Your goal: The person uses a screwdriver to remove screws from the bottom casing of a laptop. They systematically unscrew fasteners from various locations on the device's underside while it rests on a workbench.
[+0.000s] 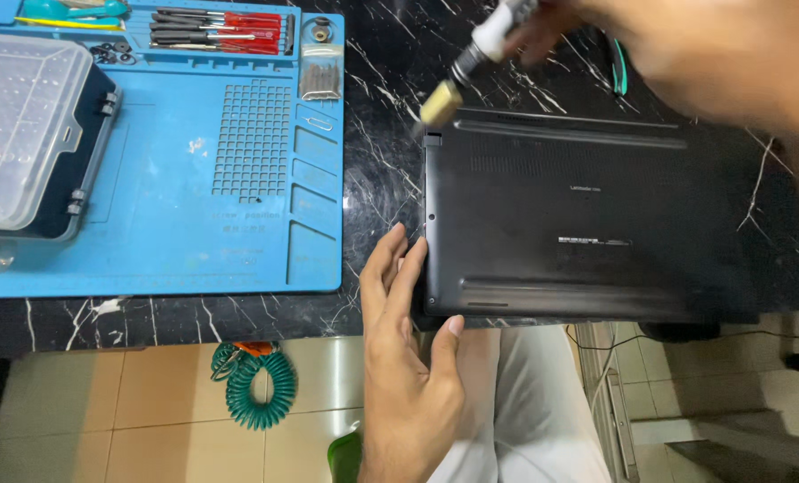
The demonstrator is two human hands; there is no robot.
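A black laptop (587,224) lies bottom side up on a black marble table (386,63). My left hand (408,349) rests against the laptop's near left corner, fingers spread on its edge and thumb at the front side. My right hand (685,45), blurred, reaches in from the upper right and holds a small brush (471,67) with a white and black handle. The brush's pale bristles touch the laptop's far left corner.
A blue work mat (202,179) covers the table's left part. It carries a clear plastic parts box (24,134), red-handled screwdrivers (220,31) and small bits (319,76). A green coiled cable (256,380) lies on the tiled floor below the table edge.
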